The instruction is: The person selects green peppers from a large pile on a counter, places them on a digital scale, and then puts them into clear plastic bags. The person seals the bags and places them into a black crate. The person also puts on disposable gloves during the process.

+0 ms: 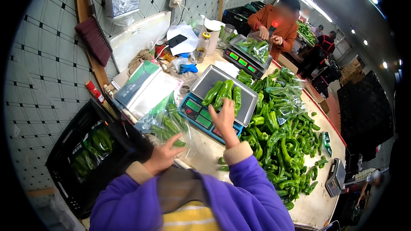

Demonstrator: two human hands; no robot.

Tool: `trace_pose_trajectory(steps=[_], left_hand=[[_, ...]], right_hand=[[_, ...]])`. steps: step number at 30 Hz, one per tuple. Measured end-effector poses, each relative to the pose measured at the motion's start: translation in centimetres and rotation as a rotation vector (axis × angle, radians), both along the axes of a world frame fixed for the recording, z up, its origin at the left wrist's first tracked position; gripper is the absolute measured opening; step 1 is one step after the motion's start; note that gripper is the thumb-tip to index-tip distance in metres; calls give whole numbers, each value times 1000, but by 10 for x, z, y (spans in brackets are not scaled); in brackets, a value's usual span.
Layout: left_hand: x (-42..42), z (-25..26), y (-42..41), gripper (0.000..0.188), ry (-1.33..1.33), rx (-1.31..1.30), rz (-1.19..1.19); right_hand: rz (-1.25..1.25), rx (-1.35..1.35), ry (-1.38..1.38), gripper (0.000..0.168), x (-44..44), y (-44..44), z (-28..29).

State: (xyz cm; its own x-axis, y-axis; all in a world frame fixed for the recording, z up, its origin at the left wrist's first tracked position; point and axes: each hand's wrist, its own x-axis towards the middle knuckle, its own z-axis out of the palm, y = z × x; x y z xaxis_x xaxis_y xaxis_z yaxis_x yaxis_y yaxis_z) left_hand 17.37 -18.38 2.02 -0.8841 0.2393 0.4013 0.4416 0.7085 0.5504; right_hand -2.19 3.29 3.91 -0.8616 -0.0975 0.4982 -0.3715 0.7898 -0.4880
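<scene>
My right hand (223, 117) reaches over the steel pan (245, 94) of a blue digital scale (192, 109). Its fingertips are at the lower ends of several long green peppers (223, 93) lying on the pan; whether they grip one is unclear. To the left, my left hand (165, 154) has its thumb and fingers spread. It is at the edge of a clear plastic bag (188, 134) that lies on its side with green peppers (168, 123) inside. I cannot tell whether the fingers touch the film.
Loose green peppers (285, 150) are heaped right of the scale, with plastic bags (284, 99) on top. A stack of printed bags (144, 93) lies left. A black crate (80, 186) holds bagged peppers. Across the table, a person (285, 22) handles a bag on another scale (247, 59).
</scene>
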Motion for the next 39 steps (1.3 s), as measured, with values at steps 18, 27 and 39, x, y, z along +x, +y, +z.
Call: trace_pose_trajectory(steps=[18,27,39], left_hand=[[-7,-42,-6,37,-47,-36,63],[2,-45,-1,46,62,-268,124],[-2,-6,15,71,-236,24,273]], right_hand=[[-270,76,-541,119,-120,-4,-4],[-158,-73,-451,95,-123,14,-15],[618,-636,-1018,66,72,63,11]])
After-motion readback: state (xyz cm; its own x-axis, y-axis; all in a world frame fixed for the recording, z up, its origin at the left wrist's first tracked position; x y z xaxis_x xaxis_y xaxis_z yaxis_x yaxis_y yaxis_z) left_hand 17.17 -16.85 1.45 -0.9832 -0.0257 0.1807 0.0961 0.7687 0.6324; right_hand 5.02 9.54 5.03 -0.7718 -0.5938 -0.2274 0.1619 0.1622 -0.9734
